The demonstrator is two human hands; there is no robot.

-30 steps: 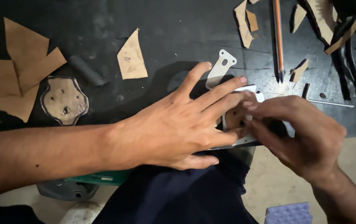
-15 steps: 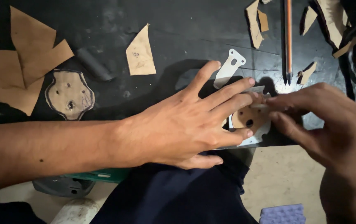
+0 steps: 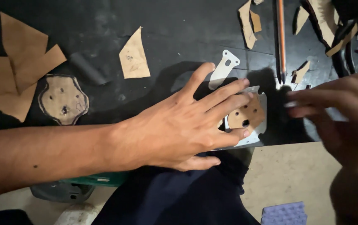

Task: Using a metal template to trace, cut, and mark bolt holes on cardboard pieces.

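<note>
pressing: head view, the left hand point(image 3: 179, 129) is lying flat with fingers spread, bearing down on a brown gasket cutout point(image 3: 247, 116) that is sitting on a thin metal plate point(image 3: 257, 135), likely to keep both from sliding.
where the piece is: the gasket cutout is resting at the near edge of the black tabletop point(image 3: 166, 41), touching the left fingertips point(image 3: 240, 133), its holes showing between them.
right hand: the right hand point(image 3: 341, 112) is hovering just beside the plate, blurred; its fingers are drawn together around something small and pale, but what it is i cannot tell.
metal bracket: a slim pale bracket point(image 3: 225, 68) is lying just beyond the left index finger, apart from the plate.
finished-looking piece: a second cutout with holes point(image 3: 63, 99) is lying well to the left, beside large brown scraps point(image 3: 16, 79).
loose scrap: a pointed brown offcut point(image 3: 134, 55) is lying alone near the middle of the tabletop.
tool: a pencil-like stick point(image 3: 281, 39) is lying point towards the person, near the right hand.
below the edge: dark cloth point(image 3: 179, 196) is showing under the tabletop edge, seemingly the person's lap.
</note>
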